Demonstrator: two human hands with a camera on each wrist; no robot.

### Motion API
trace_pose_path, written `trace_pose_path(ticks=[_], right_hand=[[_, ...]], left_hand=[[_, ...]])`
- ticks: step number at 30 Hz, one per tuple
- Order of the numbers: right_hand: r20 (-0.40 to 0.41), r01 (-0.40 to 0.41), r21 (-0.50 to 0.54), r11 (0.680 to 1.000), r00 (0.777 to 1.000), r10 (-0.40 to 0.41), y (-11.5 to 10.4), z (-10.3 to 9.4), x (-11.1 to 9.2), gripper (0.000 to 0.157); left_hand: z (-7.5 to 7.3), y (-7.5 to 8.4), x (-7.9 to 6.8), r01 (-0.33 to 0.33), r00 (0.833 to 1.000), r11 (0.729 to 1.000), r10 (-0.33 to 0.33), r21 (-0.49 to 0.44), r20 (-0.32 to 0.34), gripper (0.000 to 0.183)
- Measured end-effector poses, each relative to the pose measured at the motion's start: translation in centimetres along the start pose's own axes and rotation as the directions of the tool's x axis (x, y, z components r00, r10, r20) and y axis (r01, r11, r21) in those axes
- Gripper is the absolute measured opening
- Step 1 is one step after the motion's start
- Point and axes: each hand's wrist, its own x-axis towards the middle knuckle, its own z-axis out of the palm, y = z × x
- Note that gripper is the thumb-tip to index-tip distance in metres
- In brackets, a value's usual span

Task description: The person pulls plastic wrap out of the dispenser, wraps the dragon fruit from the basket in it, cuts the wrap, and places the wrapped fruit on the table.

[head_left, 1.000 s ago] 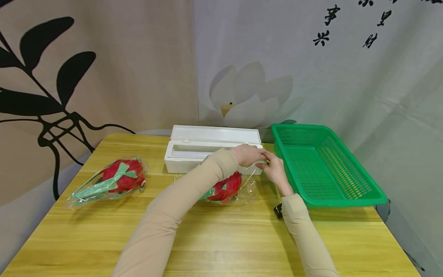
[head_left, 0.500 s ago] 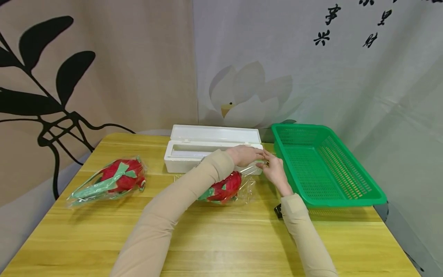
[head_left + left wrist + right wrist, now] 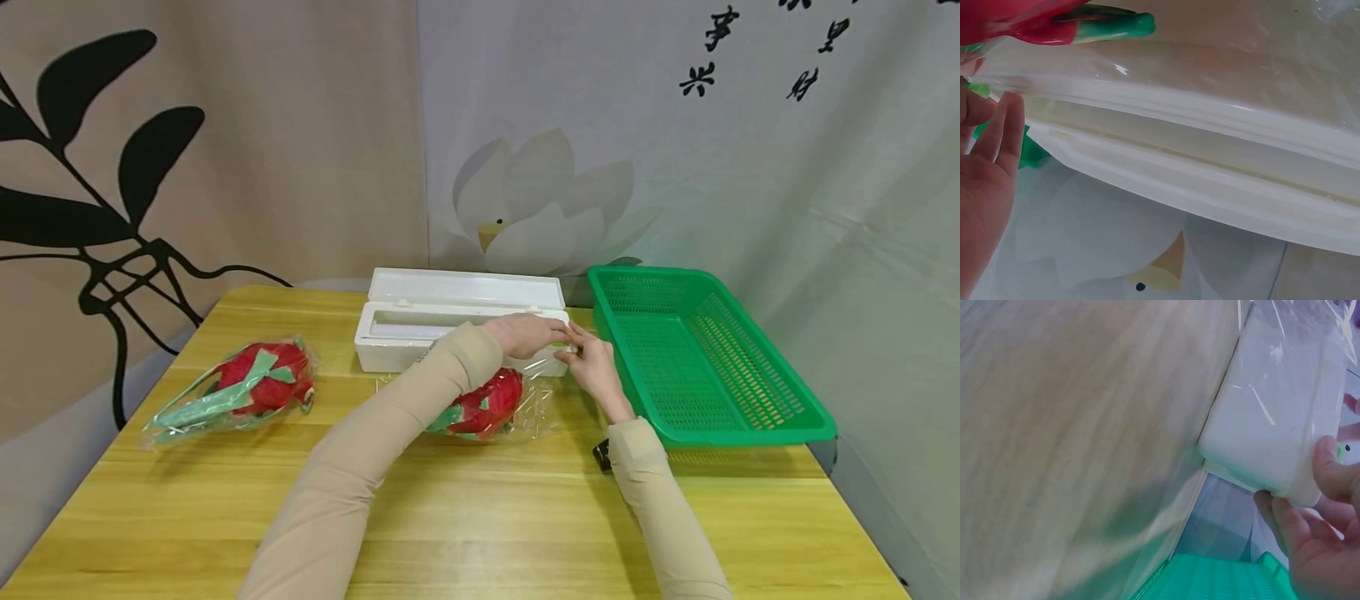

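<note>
A long white cling film box lies across the back of the table, its lid raised and a pale roll inside. Clear film comes off its front over a red dragon fruit with green scales, partly behind my left sleeve. My right hand grips the box's right end, the thumb on the front edge and fingers around the end. My left hand reaches over the box to that same end. Its bent fingers are right at a small green slider; its thumb is hidden, so I cannot tell whether they pinch it.
At the table's left lies another red dragon fruit with green leaves, in clear film. A green mesh basket stands at the right, close beside the right hand. Behind the table hangs a printed curtain.
My left hand and sleeve have shifted slightly left. The film near the right hand has changed shape, and the green slider shows more clearly. My right hand stays at the box's end.
</note>
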Motion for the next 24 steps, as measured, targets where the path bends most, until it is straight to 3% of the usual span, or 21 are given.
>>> trace_pose_path(ticks=[8,14,21,24], right_hand=[[-0.009,0.022,-0.007,1.0,1.0,-0.022,0.02,0.1,-0.07,0.049],[0.016,-0.006,0.001,1.0,1.0,0.006,0.0,0.07,-0.11,0.049],[0.016,0.004,0.005,1.0,1.0,-0.004,-0.15,-0.11,-0.04,0.05],[0.018,-0.006,0.006,1.0,1.0,0.006,-0.14,-0.19,-0.06,0.05]], left_hand=[[0.63,-0.4,-0.03,-0.009,1.0,1.0,0.008,-0.013,-0.012,0.052],[0.82,-0.43,-0.19,-0.006,1.0,0.998,0.004,-0.06,-0.025,0.047],[0.92,-0.59,0.07,-0.025,0.999,0.999,0.026,0.023,-0.046,0.051],[1.02,-0.64,0.15,-0.032,0.998,0.999,0.033,0.013,-0.059,0.051]])
